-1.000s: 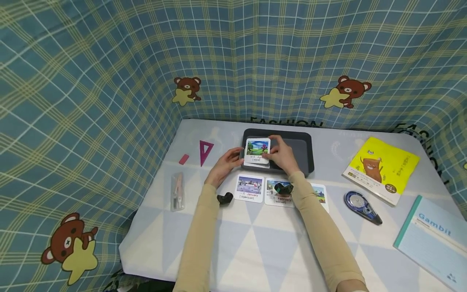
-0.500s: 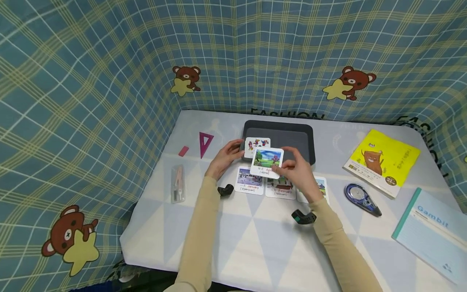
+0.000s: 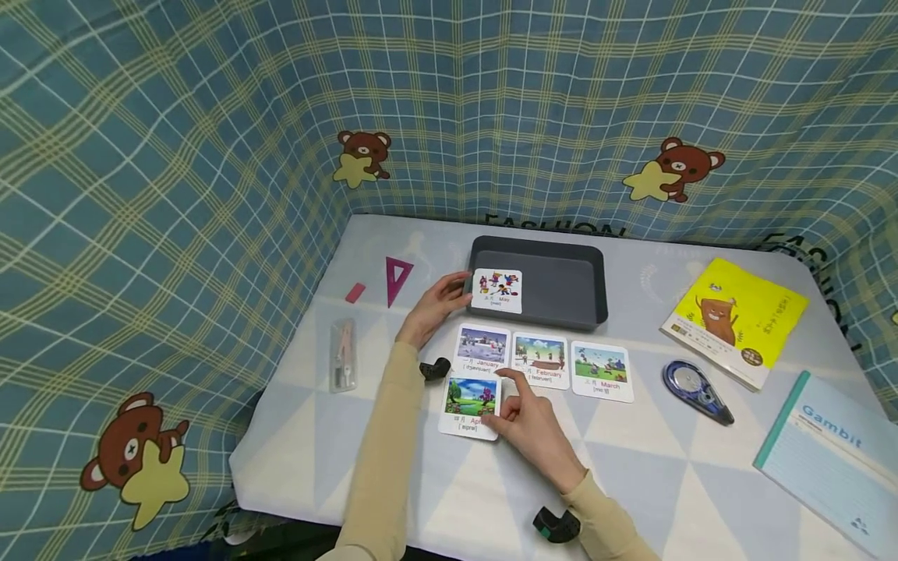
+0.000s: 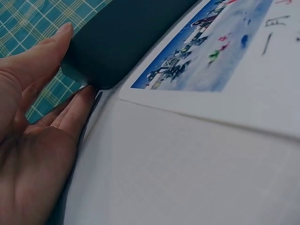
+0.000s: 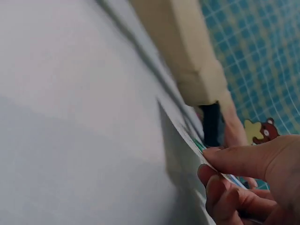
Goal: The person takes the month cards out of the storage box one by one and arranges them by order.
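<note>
A dark grey tray (image 3: 561, 284) holds a stack of cards with the May card (image 3: 497, 291) on top. My left hand (image 3: 449, 292) rests with straight fingers against the tray's left corner (image 4: 117, 42). In front of the tray lie the January (image 3: 481, 349), February (image 3: 539, 360) and March (image 3: 601, 371) cards in a row. Below January, the April card (image 3: 470, 405) lies on the table. My right hand (image 3: 501, 409) pinches its right edge between thumb and fingers (image 5: 229, 159).
Left of the tray lie a pink eraser (image 3: 354, 292), a magenta set square (image 3: 397, 280) and a cased compass (image 3: 341, 362). At the right are a correction tape (image 3: 698, 393), a yellow book (image 3: 733, 319) and a Gambit notebook (image 3: 831, 460). Checked cloth walls surround the table.
My right hand has carried the April card from the tray's stack down to the table below January, uncovering the May card. The left hand stayed at the tray.
</note>
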Action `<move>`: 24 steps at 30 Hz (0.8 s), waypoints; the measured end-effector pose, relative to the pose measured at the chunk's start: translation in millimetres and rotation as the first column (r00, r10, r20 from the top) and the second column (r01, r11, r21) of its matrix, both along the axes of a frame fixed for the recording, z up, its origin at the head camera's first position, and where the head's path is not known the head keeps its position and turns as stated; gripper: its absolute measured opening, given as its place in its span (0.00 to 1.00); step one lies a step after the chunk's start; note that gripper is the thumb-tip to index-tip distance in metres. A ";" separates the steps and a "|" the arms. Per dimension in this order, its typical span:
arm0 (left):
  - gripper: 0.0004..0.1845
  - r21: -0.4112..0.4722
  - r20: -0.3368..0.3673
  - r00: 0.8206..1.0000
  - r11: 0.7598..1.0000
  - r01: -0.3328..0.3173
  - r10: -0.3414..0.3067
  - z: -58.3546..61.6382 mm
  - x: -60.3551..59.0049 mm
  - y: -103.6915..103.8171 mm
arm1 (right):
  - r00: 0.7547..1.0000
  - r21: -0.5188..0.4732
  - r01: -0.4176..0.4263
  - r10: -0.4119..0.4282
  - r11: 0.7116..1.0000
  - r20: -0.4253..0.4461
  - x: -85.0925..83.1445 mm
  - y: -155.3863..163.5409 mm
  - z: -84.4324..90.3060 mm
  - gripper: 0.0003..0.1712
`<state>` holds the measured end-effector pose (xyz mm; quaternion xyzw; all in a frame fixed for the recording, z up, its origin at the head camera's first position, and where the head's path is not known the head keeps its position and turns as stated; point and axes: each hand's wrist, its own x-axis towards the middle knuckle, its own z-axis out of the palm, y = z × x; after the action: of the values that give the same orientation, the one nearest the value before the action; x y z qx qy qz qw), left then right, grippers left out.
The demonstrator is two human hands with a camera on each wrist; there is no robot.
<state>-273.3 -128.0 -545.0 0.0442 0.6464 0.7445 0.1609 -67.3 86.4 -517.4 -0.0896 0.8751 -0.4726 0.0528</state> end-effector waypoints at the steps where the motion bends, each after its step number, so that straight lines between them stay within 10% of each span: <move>1: 0.30 0.000 -0.003 1.000 1.000 0.001 -0.001 0.3 -0.4 0.2 | 1.000 0.013 -0.003 0.003 1.000 -0.017 1.5 -3.0 -1.6 0.41; 18: 0.31 0.003 0.004 1.000 1.000 0.008 -0.008 4.4 -1.6 1.0 | 0.997 0.105 0.003 0.005 0.994 -0.076 2.5 -7.3 -2.8 0.40; 24: 0.30 -0.012 0.011 1.000 1.000 -0.006 0.006 2.4 -0.2 1.9 | 0.988 0.033 0.041 -0.036 0.999 -0.149 -29.1 12.6 11.8 0.37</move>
<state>-273.6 -126.1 -542.6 0.0373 0.6503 0.7412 0.1625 -96.4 99.0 -505.6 -0.1065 0.8866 -0.4497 -0.0198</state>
